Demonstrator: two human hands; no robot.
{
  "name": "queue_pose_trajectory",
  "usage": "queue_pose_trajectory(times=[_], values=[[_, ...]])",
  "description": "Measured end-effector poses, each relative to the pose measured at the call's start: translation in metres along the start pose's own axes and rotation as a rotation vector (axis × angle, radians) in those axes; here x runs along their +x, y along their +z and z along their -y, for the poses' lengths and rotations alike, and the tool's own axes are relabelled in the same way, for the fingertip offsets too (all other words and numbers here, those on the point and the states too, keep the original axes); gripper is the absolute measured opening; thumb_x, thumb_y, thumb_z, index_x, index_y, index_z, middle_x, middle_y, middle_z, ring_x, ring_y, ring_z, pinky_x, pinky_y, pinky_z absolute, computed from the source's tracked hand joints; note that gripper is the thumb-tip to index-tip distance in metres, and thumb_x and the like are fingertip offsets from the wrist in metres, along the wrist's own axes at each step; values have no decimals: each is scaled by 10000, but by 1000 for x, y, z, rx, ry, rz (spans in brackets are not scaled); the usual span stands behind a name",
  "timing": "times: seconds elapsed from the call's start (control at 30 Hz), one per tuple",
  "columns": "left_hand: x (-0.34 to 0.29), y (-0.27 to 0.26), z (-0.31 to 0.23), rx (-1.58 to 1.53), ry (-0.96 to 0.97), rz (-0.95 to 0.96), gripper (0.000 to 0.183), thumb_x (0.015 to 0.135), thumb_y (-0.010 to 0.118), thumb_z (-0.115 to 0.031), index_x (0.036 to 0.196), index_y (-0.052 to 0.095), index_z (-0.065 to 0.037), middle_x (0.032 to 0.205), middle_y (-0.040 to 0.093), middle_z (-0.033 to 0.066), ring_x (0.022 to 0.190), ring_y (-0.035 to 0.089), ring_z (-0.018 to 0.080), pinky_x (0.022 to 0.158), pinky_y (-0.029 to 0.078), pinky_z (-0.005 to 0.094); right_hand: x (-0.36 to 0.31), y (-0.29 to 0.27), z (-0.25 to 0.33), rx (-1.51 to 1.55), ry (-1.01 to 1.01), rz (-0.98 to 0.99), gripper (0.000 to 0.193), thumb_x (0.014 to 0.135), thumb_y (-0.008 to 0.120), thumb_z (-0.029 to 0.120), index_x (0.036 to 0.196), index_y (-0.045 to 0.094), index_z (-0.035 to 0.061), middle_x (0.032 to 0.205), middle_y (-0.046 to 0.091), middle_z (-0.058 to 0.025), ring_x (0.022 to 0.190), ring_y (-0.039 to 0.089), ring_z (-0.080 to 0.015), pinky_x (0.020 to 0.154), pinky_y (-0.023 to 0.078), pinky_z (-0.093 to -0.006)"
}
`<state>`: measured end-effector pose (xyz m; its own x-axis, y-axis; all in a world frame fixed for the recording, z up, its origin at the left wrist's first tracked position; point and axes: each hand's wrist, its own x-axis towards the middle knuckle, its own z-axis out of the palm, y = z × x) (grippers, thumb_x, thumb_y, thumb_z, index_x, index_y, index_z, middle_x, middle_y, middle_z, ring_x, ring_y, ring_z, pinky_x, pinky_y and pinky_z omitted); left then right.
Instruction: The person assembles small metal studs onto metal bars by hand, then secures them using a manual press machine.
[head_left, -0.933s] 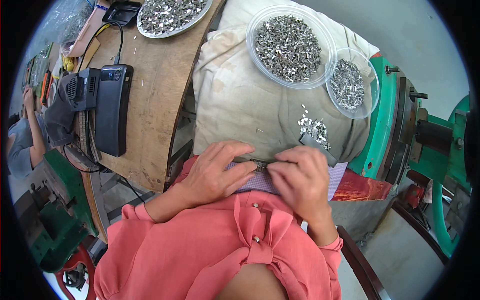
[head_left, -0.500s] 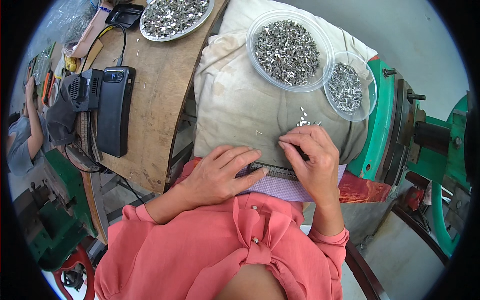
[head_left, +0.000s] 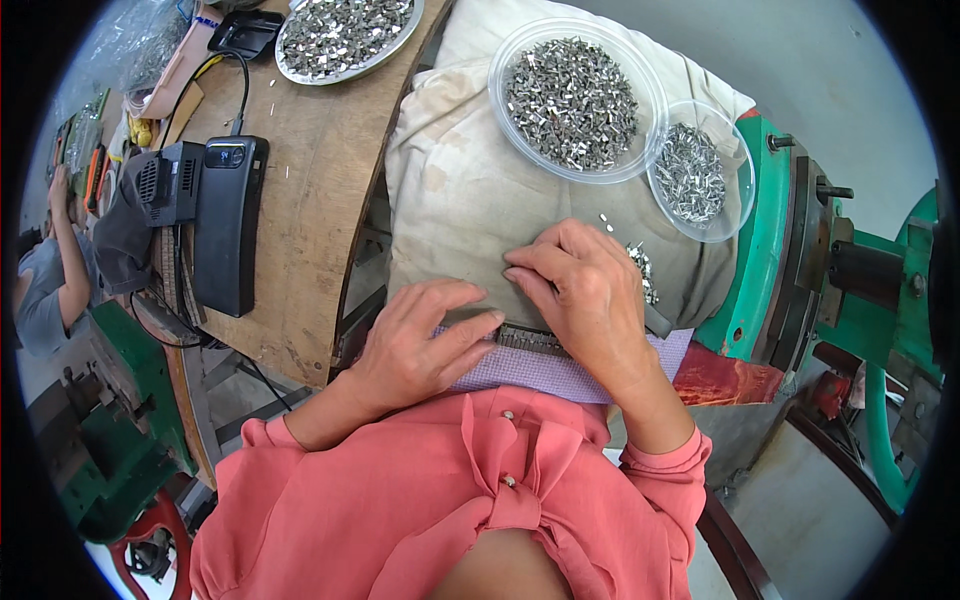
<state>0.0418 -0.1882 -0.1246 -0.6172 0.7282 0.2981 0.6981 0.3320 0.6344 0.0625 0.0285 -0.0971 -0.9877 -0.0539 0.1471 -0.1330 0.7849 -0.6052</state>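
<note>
My right hand (head_left: 590, 290) is over the beige cloth, its thumb and forefinger pinched together. Whatever is between those fingertips is too small to make out. My left hand (head_left: 415, 335) hovers with loosely bent fingers apart, its thumb tip near the left end of a dark, toothed metal strip (head_left: 528, 340). That strip lies on a purple checked cloth (head_left: 515, 370) in front of me, its right part hidden under my right hand. Beside my right hand a small heap of shiny metal pieces (head_left: 645, 275) rests on the beige cloth (head_left: 450, 220).
A large clear tub (head_left: 497, 100) of small metal pieces stands at the back, with a smaller clear tub (head_left: 745, 200) of thin pieces beside it. Green machinery (head_left: 755, 270) borders the right. A black power bank (head_left: 228, 240) lies on the wooden table (head_left: 310, 190). Far left, a co-worker's arm (head_left: 68, 240) shows.
My right hand has moved left to where a tiny pin lay on the cloth; the pin no longer shows. My left hand has shifted left, off the strip's end.
</note>
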Motion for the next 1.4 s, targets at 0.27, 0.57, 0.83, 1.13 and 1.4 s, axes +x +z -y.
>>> queue_pose_trajectory(times=[0.27, 0.57, 0.83, 1.13, 1.4], values=[[5, 6, -2, -59, 15, -28, 267, 753, 813, -159, 994, 718, -95, 1142, 613, 74, 1016, 621, 269, 812, 506, 383, -5, -10, -5, 42, 21, 11, 118, 747, 798, 79, 845, 735, 60, 865, 656, -54, 799, 629, -256, 714, 475, -360], [8, 8, -6, -15, 110, 0, 226, 775, 774, -164, 991, 727, -118, 1151, 609, 61, 1055, 617, 247, 825, 499, 365, -27, -26, -5, 142, 121, 38, 114, 761, 788, 79, 849, 721, 48, 892, 636, -64, 812, 597, -273, 715, 484, -380], [10, 9, -6, 137, 272, 90, 349, 764, 770, -198, 1109, 739, -241, 1208, 606, 39, 1099, 623, 220, 910, 495, 351, -32, -14, 2, -239, 38, -33, 132, 756, 780, 61, 852, 690, 61, 788, 647, -56, 708, 636, -256, 627, 509, -362], [7, 5, -4, 158, 297, 38, 286, 829, 657, -179, 1102, 740, -154, 1249, 598, 84, 1135, 606, 227, 921, 501, 366, -30, -7, 0, -91, -1, -95, 134, 740, 774, 90, 845, 690, 93, 807, 585, -30, 721, 596, -222, 668, 486, -351], [2, 1, -2, 185, 243, 95, 400, 748, 784, -188, 1145, 741, -224, 1236, 610, 48, 1082, 628, 235, 888, 507, 367, -30, -9, -4, -113, 54, -77, 116, 747, 792, 114, 841, 723, 115, 897, 603, 0, 919, 557, -238, 810, 402, -375]])
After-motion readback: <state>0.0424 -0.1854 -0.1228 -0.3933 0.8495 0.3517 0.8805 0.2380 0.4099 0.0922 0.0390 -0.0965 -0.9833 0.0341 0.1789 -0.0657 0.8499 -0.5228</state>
